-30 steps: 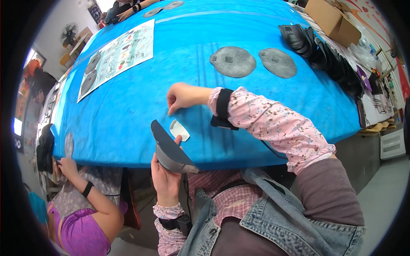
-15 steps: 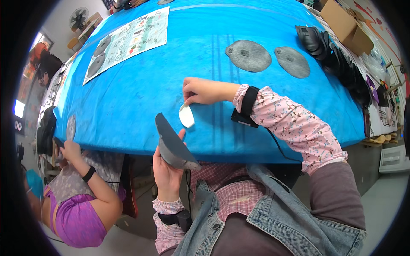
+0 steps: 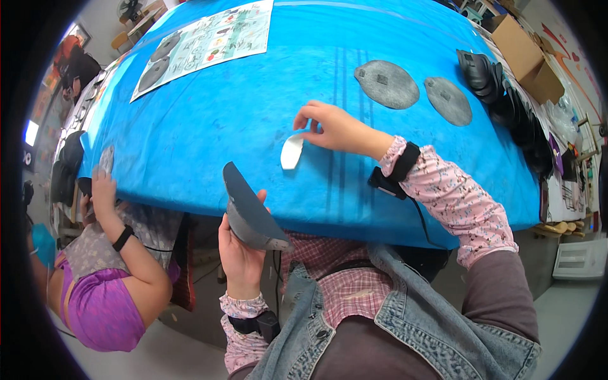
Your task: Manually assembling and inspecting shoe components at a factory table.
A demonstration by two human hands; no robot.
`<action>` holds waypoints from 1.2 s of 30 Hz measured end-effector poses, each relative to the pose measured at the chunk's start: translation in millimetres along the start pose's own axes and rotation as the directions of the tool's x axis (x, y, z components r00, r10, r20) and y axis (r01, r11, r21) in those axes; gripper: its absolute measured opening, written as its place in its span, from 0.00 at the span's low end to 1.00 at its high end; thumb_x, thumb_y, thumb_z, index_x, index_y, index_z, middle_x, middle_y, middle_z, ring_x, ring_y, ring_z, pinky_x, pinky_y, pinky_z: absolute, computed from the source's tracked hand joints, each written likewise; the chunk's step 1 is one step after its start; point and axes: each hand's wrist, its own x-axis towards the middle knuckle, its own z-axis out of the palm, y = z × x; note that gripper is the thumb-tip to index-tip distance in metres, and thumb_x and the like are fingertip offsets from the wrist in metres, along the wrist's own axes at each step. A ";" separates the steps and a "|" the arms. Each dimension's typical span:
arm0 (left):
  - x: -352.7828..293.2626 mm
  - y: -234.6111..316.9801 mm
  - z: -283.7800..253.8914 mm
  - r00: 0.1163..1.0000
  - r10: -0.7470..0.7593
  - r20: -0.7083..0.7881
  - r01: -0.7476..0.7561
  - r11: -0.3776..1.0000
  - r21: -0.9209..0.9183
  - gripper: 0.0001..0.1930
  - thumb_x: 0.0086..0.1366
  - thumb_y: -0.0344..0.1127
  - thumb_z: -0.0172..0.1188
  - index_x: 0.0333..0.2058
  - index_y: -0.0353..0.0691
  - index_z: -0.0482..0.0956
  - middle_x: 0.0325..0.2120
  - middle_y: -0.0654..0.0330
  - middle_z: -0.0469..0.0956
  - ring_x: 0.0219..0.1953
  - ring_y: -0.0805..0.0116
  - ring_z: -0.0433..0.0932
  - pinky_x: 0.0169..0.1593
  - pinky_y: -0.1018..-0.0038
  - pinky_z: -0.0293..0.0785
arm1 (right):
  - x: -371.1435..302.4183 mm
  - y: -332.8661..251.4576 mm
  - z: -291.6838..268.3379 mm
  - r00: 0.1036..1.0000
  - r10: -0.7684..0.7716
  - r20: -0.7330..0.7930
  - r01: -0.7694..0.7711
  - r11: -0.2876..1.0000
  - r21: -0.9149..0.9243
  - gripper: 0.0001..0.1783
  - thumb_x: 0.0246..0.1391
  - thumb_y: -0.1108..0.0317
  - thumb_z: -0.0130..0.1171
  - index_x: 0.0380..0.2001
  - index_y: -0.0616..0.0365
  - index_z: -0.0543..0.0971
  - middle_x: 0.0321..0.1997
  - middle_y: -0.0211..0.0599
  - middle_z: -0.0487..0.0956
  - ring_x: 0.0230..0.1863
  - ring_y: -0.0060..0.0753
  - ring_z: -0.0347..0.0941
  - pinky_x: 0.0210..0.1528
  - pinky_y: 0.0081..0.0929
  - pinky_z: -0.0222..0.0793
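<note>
Right fingers point(image 3: 305, 113) have parted beside a small white piece point(image 3: 291, 154); left fingers point(image 3: 261, 196) grip a curved grey piece point(image 3: 247, 209).

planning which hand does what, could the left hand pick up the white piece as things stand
Probably not easily: the left hand is taken up with holding the dark curved piece, and the right hand is right at the upper end of the white piece.

White scrap point(image 3: 291, 154), dark-grey piece point(image 3: 250, 210), pink floral sleeves point(image 3: 457, 196).
</note>
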 end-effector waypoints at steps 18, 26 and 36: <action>40.5 -18.6 12.4 0.976 -0.106 0.188 0.104 0.994 0.022 0.25 0.71 0.42 0.26 0.60 0.33 0.54 0.61 0.38 0.53 0.57 0.57 0.67 0.57 0.64 0.67 | -21.0 3.9 -10.4 0.980 0.197 -0.042 -0.197 0.980 0.003 0.07 0.50 0.68 0.60 0.29 0.62 0.77 0.28 0.35 0.78 0.27 0.26 0.74 0.30 0.24 0.71; 40.8 -19.9 12.7 0.979 -0.115 0.170 0.112 0.993 0.028 0.26 0.71 0.43 0.24 0.61 0.33 0.53 0.60 0.41 0.56 0.58 0.57 0.65 0.58 0.64 0.66 | -21.7 11.2 -21.3 0.928 0.361 0.090 -0.372 0.899 0.231 0.11 0.50 0.66 0.60 0.33 0.63 0.80 0.31 0.36 0.80 0.30 0.24 0.76 0.34 0.22 0.72; 40.1 -17.7 14.4 0.983 -0.117 0.142 0.122 0.992 -0.028 0.26 0.71 0.43 0.26 0.60 0.32 0.54 0.61 0.38 0.52 0.57 0.56 0.66 0.58 0.63 0.67 | -21.6 0.1 -8.3 0.973 0.226 -0.042 -0.228 0.972 -0.052 0.09 0.46 0.66 0.62 0.27 0.62 0.80 0.28 0.41 0.78 0.31 0.35 0.75 0.34 0.29 0.70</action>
